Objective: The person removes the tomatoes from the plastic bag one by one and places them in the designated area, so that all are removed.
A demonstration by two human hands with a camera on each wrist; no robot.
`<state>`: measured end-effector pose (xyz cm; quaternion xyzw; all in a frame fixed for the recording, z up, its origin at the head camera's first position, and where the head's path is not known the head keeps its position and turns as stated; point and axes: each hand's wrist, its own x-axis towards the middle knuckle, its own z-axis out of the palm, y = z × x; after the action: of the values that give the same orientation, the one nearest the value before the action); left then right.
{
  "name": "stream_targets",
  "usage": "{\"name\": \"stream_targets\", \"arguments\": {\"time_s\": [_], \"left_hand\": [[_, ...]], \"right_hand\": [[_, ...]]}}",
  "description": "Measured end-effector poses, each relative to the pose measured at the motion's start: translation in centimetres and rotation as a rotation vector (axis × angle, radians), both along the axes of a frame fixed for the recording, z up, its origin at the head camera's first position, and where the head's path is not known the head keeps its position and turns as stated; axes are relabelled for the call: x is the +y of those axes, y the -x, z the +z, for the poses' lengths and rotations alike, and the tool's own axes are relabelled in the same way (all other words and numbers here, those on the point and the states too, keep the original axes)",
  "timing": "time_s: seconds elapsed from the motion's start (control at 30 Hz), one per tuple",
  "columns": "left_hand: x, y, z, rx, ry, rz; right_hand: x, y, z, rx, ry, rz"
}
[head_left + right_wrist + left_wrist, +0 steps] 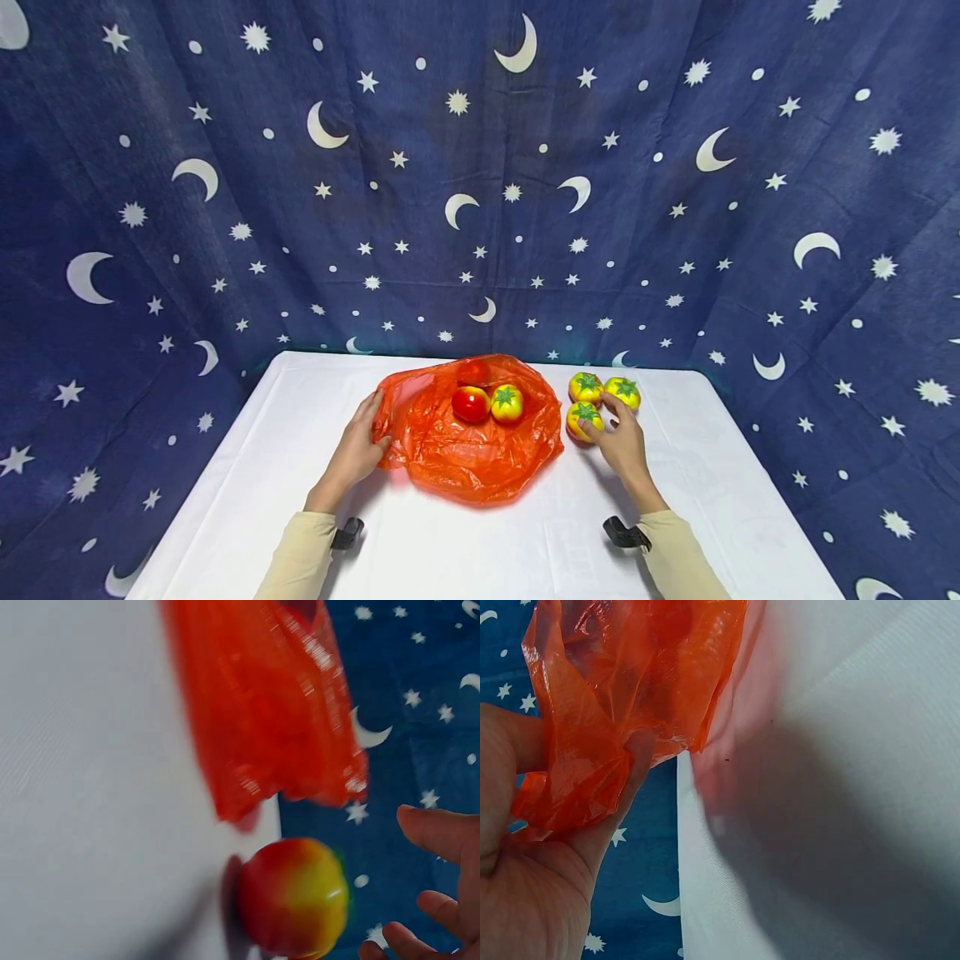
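Observation:
A red plastic bag [465,467] lies spread on the table. My left hand [357,446] pinches the bag's left edge between thumb and fingers; in the left wrist view the crumpled film [585,765] is between them. Upon the bag are a red tomato [470,405] and a yellow tomato [507,403] with a green leafy top. Another red shape [473,372] shows behind the film. To the right, my right hand [622,442] reaches over a red-and-yellow tomato [584,421], fingers spread. From the right wrist, a gap shows between the fingertips and that tomato [292,898].
Behind the front tomato sit two more, one at the left [585,387] and one at the right [628,392]. A white cloth covers the table [465,558]. A dark blue curtain [420,208] with moons and stars hangs behind the table's far edge.

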<state>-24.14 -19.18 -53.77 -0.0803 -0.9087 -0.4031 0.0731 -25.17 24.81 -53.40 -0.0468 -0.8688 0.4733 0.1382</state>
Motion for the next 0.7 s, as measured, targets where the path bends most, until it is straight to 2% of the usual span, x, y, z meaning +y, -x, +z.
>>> {"name": "stream_targets", "arguments": {"time_s": [0.2, 0.43, 0.7], "left_hand": [[0.0, 0.0, 0.0, -0.01, 0.003, 0.004], [0.0, 0.1, -0.1, -0.017, 0.003, 0.007], [0.0, 0.0, -0.1, 0.009, 0.001, 0.0]], "right_hand": [[-0.9, -0.9, 1.9, 0.074, 0.019, 0.018], [-2.8, -1.9, 3.8, 0.123, 0.101, 0.047], [-5.0, -2.6, 3.9, 0.107, 0.129, 0.119]]}}
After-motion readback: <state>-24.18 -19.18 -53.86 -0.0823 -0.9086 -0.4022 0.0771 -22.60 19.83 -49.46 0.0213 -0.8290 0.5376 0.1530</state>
